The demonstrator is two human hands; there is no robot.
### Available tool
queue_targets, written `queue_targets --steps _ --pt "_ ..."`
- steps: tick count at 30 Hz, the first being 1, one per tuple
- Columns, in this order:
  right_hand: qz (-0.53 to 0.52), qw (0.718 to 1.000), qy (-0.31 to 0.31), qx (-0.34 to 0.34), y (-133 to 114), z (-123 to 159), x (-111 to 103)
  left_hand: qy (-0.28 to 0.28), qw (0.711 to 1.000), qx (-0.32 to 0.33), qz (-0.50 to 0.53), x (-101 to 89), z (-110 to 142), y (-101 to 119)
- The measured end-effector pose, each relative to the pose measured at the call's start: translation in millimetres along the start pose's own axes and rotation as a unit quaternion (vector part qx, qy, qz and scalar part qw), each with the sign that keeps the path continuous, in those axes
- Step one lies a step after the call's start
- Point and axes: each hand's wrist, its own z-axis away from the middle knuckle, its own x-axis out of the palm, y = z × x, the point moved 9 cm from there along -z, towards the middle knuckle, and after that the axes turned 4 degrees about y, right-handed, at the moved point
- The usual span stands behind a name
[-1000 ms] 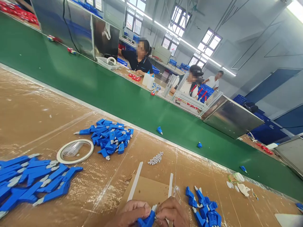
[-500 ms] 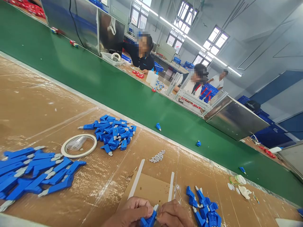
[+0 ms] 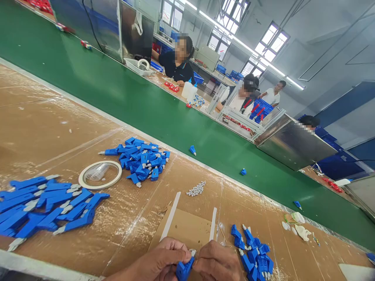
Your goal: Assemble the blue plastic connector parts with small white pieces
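Now | both hands unchanged: left hand (image 3: 164,259) and right hand (image 3: 215,262) keep pinching blue connector (image 3: 184,270) | white tip (image 3: 192,253) seated deeper | before cardboard sheet (image 3: 184,230)

The lower edge cuts off both the left hand (image 3: 164,261) and right hand (image 3: 216,263), whose fingers cover most of the blue connector (image 3: 184,270) between them. Left of that connector, the long blue connector pile (image 3: 43,207) runs off the frame's left side.
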Motion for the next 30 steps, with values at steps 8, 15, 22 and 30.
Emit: queue_targets --steps 8,15,22,30 --pt "-0.226 0.952 0.091 0.184 39.2 2.0 4.0 -0.023 0.995 0.069 -0.067 18.9 22.8 26.8" --pt "-0.344 0.89 0.144 0.261 54.9 5.7 11.3 -0.03 0.974 0.13 -0.184 23.5 27.5 35.7" --pt "-0.341 0.892 0.142 0.259 57.0 7.1 14.6 -0.018 0.958 0.152 -0.243 22.2 31.1 36.6" --pt "-0.311 0.922 0.101 0.209 68.8 10.8 27.3 -0.002 0.928 0.159 -0.336 10.8 20.2 36.2"
